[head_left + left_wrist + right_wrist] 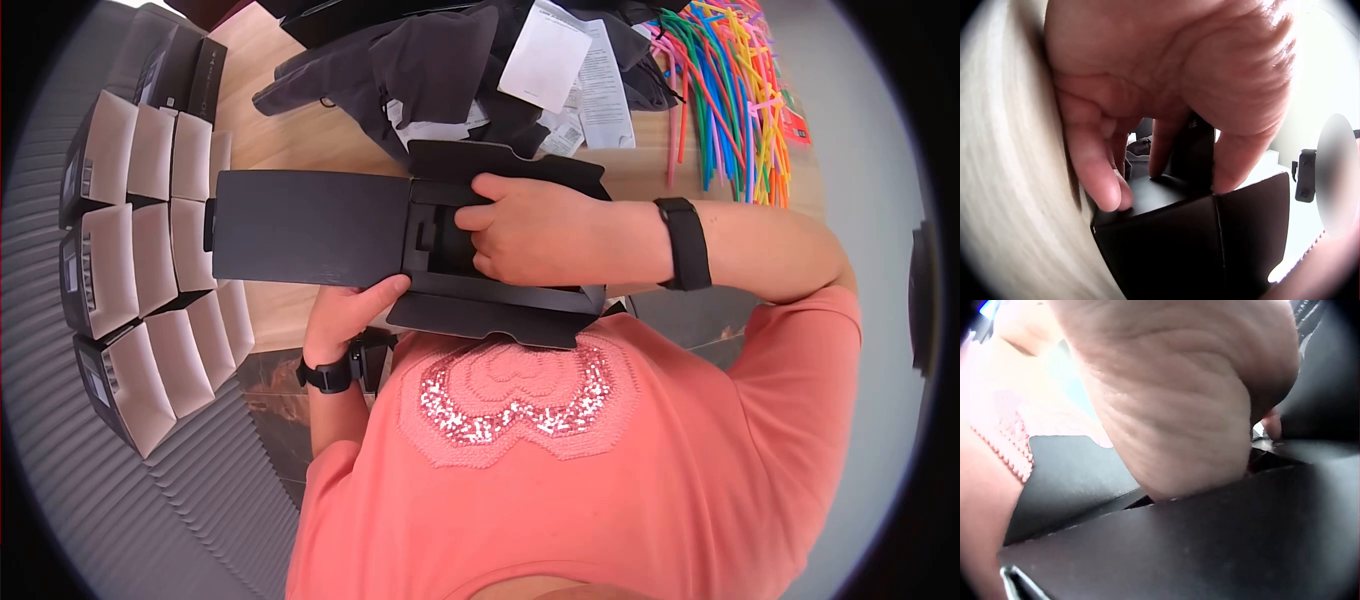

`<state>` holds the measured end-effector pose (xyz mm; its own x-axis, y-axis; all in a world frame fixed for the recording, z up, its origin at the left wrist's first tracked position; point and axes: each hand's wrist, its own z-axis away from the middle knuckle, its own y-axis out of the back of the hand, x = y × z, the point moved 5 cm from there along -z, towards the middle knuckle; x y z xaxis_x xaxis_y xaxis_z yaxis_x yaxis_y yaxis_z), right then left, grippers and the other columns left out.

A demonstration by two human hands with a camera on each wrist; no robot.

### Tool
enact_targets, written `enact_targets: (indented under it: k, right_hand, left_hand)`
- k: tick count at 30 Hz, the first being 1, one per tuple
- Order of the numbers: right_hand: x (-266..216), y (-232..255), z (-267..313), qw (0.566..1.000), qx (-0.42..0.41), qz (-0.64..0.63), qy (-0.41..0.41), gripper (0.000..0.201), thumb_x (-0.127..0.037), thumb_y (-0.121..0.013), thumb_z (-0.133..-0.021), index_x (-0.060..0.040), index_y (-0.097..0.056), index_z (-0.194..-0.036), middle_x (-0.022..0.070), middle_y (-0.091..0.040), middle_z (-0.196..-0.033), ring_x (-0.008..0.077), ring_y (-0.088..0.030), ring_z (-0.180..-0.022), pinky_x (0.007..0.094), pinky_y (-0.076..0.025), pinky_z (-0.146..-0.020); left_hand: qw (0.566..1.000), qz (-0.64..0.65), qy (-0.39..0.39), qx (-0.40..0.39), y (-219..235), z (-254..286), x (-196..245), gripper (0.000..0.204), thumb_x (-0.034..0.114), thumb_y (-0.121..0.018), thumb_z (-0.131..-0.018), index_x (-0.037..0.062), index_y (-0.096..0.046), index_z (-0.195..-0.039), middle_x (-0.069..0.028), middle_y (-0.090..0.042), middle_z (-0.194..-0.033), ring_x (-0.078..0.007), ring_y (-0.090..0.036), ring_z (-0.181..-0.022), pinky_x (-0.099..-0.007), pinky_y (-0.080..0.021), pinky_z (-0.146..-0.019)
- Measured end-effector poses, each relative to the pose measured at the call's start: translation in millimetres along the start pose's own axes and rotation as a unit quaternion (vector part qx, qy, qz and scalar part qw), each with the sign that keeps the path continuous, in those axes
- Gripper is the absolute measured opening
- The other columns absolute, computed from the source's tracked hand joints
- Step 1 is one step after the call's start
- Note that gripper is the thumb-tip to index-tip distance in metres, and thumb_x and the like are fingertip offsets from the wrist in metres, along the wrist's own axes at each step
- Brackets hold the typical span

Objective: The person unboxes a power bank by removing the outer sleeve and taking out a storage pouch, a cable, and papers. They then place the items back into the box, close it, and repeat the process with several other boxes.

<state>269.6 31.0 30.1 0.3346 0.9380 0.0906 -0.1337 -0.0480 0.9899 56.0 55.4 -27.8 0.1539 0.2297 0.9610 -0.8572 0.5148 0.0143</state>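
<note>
A black cardboard box [310, 225] lies unfolded before the person, its lid swung out to the left and its side flaps spread. The left hand [345, 315] grips the box at its near edge by the lid fold, thumb on top. In the left wrist view, the fingers [1091, 169] and thumb lie on different faces of the box. The right hand [540, 230] reaches into the box's open body with bent fingers, over a black insert [425, 237] with a cutout. In the right wrist view, the box wall [1210, 544] hides its fingertips; I cannot tell whether they hold anything.
Several stacked boxes [110, 270] with pale ends stand to the left. Dark grey cloth bags [400, 60] and white papers [545, 55] lie at the back of the wooden table [245, 70]. A bundle of colourful thin sticks [725, 100] lies at the back right.
</note>
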Motion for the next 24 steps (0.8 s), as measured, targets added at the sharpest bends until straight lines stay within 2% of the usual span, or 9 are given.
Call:
enact_targets:
  k: [3, 6, 8, 10, 14, 18, 20, 23, 24]
  right_hand:
    - [7, 11, 1, 0.999, -0.024, -0.037, 0.014, 0.013, -0.023, -0.066, -0.082, -0.0146, -0.069, -0.091, -0.0024, -0.065, -0.080, 0.0158, -0.061, -0.095, 0.0333, -0.045, -0.083]
    - [26, 45, 13, 0.969, 0.122, -0.183, -0.112, 0.012, -0.021, -0.066, -0.082, -0.0120, -0.067, -0.090, 0.0009, -0.063, -0.080, 0.0223, -0.064, -0.082, 0.0352, -0.051, -0.069]
    - [48, 78, 38, 0.908, 0.346, -0.074, -0.226, 0.012, -0.018, -0.067, -0.081, -0.0097, -0.064, -0.090, 0.0044, -0.061, -0.082, 0.0266, -0.065, -0.074, 0.0375, -0.053, -0.060]
    - [71, 88, 58, 0.878, 0.386, 0.033, -0.283, 0.013, -0.016, -0.068, -0.081, -0.0092, -0.062, -0.091, 0.0059, -0.060, -0.085, 0.0266, -0.066, -0.077, 0.0373, -0.053, -0.062]
    - [109, 82, 89, 0.886, 0.283, 0.043, -0.365, 0.035, -0.015, -0.064, -0.092, 0.0040, -0.055, -0.120, 0.0164, -0.060, -0.105, 0.0300, -0.062, -0.092, 0.0377, -0.051, -0.079]
    - [91, 68, 121, 0.841, 0.331, 0.074, -0.422, 0.043, -0.006, -0.072, -0.083, -0.0074, -0.060, -0.124, 0.0129, -0.064, -0.118, 0.0312, -0.066, -0.090, 0.0382, -0.055, -0.075]
    - [67, 64, 144, 0.817, 0.303, -0.022, -0.490, 0.039, -0.012, -0.072, -0.083, -0.0056, -0.060, -0.120, 0.0135, -0.063, -0.117, 0.0316, -0.063, -0.104, 0.0404, -0.053, -0.084]
    - [26, 37, 163, 0.827, 0.265, -0.116, -0.483, 0.051, -0.009, -0.074, -0.082, -0.0066, -0.058, -0.131, 0.0108, -0.062, -0.126, 0.0242, -0.066, -0.094, 0.0342, -0.054, -0.076]
    - [14, 24, 162, 0.778, 0.267, -0.288, -0.490, 0.053, -0.009, -0.074, -0.083, -0.0062, -0.057, -0.132, 0.0098, -0.063, -0.123, 0.0203, -0.065, -0.092, 0.0315, -0.053, -0.074]
  left_hand:
    - [1.000, -0.005, 0.001, -0.004, 2, 0, -4, 0.037, 0.011, -0.075, -0.087, 0.0002, -0.063, -0.120, -0.0028, -0.064, -0.112, -0.0138, -0.058, -0.102, -0.0301, -0.048, -0.090]
    - [1.000, -0.001, -0.012, 0.000, 0, -1, -3, 0.036, 0.011, -0.075, -0.087, 0.0002, -0.063, -0.119, -0.0025, -0.064, -0.111, -0.0134, -0.058, -0.101, -0.0299, -0.048, -0.089]
    - [1.000, 0.007, -0.009, 0.007, 0, 0, -4, 0.036, 0.011, -0.075, -0.087, 0.0001, -0.063, -0.119, -0.0025, -0.064, -0.111, -0.0133, -0.058, -0.100, -0.0299, -0.048, -0.089]
    - [1.000, 0.003, 0.008, 0.002, 1, 0, -4, 0.036, 0.011, -0.075, -0.087, 0.0002, -0.063, -0.119, -0.0025, -0.064, -0.111, -0.0134, -0.058, -0.101, -0.0298, -0.048, -0.089]
    - [0.998, -0.023, 0.053, -0.013, 4, -1, -10, 0.037, 0.011, -0.075, -0.087, 0.0000, -0.063, -0.120, -0.0032, -0.064, -0.113, -0.0144, -0.058, -0.103, -0.0304, -0.047, -0.092]
    - [1.000, -0.020, -0.009, -0.003, 2, -1, -5, 0.040, 0.009, -0.075, -0.086, -0.0009, -0.061, -0.123, -0.0048, -0.064, -0.116, -0.0161, -0.058, -0.106, -0.0318, -0.047, -0.094]
    - [1.000, -0.013, 0.001, -0.001, 3, -1, -7, 0.040, 0.008, -0.075, -0.086, -0.0010, -0.061, -0.123, -0.0050, -0.064, -0.116, -0.0161, -0.058, -0.106, -0.0319, -0.047, -0.094]
    - [1.000, -0.015, -0.006, 0.004, 1, -1, -4, 0.038, 0.008, -0.074, -0.086, -0.0010, -0.062, -0.122, -0.0047, -0.064, -0.115, -0.0162, -0.059, -0.105, -0.0317, -0.047, -0.093]
    - [1.000, -0.015, -0.006, 0.009, 2, 0, -2, 0.038, 0.008, -0.074, -0.087, -0.0010, -0.062, -0.121, -0.0047, -0.064, -0.114, -0.0162, -0.059, -0.104, -0.0314, -0.048, -0.093]
